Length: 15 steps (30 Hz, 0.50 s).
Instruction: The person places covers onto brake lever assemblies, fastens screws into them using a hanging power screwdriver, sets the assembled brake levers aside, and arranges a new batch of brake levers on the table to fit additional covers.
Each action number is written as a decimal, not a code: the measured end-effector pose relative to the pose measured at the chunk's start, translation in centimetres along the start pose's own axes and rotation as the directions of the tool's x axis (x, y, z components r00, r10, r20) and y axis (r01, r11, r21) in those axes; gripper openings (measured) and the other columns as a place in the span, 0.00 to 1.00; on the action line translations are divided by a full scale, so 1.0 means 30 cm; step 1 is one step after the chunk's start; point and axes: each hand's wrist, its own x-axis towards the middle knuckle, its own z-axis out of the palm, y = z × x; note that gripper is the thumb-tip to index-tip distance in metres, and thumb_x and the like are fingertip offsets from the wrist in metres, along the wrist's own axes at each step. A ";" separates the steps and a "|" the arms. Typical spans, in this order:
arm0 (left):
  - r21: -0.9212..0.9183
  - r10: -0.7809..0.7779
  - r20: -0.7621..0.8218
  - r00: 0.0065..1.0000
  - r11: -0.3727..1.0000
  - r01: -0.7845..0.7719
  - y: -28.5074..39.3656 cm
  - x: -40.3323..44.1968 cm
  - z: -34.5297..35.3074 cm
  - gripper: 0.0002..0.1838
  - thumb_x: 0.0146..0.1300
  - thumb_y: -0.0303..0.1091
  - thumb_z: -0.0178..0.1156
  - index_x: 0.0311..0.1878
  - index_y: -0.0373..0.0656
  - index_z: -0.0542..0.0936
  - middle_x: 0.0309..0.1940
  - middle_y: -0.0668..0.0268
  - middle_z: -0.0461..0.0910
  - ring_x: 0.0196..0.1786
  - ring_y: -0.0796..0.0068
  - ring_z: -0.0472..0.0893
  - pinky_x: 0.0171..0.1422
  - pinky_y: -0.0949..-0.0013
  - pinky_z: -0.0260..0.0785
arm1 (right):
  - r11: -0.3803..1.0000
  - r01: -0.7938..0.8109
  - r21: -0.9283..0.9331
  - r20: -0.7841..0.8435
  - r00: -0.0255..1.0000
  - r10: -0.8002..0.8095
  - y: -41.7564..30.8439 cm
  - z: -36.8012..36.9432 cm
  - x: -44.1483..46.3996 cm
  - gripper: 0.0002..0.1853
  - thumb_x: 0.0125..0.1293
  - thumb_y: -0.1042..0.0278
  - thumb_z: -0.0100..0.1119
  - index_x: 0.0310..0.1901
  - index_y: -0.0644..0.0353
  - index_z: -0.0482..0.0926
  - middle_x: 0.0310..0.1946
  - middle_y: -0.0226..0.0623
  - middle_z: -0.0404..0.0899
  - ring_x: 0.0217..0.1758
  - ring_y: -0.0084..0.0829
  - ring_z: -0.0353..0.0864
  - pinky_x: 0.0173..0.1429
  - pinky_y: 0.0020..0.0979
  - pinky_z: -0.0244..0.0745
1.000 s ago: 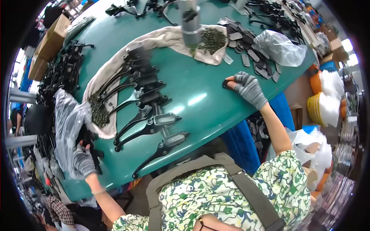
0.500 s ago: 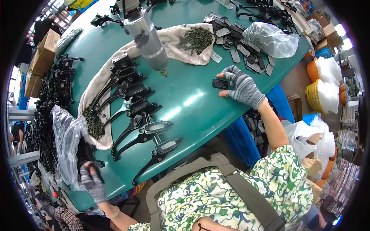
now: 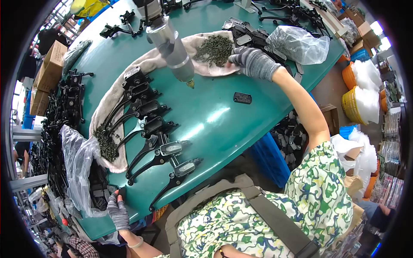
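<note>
My right hand [image 3: 254, 62], in a grey fingerless glove, reaches to the right end of the beige towel [image 3: 148, 60]. Its fingers are bent together at a pile of small dark screws [image 3: 214, 50]; anything between the fingertips is hidden. A black rectangular cover [image 3: 242, 98] lies flat by itself on the green table. At the table's left front edge, my gloved left hand [image 3: 117, 211] has its fingers closed on a small black part [image 3: 122, 191], mostly covered by the hand. Between the hands, several black brake levers [image 3: 165, 150] with reservoirs lie in a row.
A powered screwdriver [image 3: 174, 53] hangs over the table. Grey and black covers [image 3: 249, 36] lie heaped beside a clear plastic bag [image 3: 299, 44] at the back right. More screws [image 3: 106, 144] sit on the towel's left end. Black levers [image 3: 64, 103] are piled at left.
My right hand has let go of the black cover, leaving it on the table, and moved up and left to the screws. My left hand has shifted right with the small black part.
</note>
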 end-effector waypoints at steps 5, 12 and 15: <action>-0.020 -0.003 -0.008 1.000 1.000 0.003 -0.016 0.006 0.002 0.12 0.69 0.27 0.53 0.51 0.32 0.79 0.42 0.54 0.82 0.44 0.64 0.81 0.53 0.65 0.71 | 0.984 0.025 0.179 -0.113 0.994 -0.004 0.055 0.060 -0.103 0.16 0.57 0.57 0.65 0.47 0.50 0.83 0.41 0.39 0.80 0.42 0.42 0.81 0.48 0.38 0.77; -0.041 -0.027 -0.004 1.000 0.999 0.027 0.001 -0.003 0.004 0.13 0.69 0.29 0.52 0.52 0.32 0.78 0.42 0.55 0.82 0.43 0.67 0.80 0.51 0.67 0.71 | 0.985 0.139 0.100 -0.024 0.990 -0.137 0.067 0.033 0.036 0.13 0.62 0.61 0.61 0.48 0.51 0.83 0.41 0.38 0.78 0.41 0.42 0.81 0.48 0.38 0.76; -0.071 -0.040 -0.007 0.999 0.997 0.039 -0.013 -0.007 0.007 0.13 0.70 0.29 0.52 0.52 0.32 0.78 0.42 0.56 0.82 0.42 0.68 0.79 0.51 0.68 0.71 | 0.972 0.174 -0.159 0.001 0.984 -0.177 0.055 0.043 0.083 0.14 0.65 0.55 0.58 0.46 0.53 0.80 0.41 0.40 0.77 0.37 0.42 0.82 0.40 0.39 0.79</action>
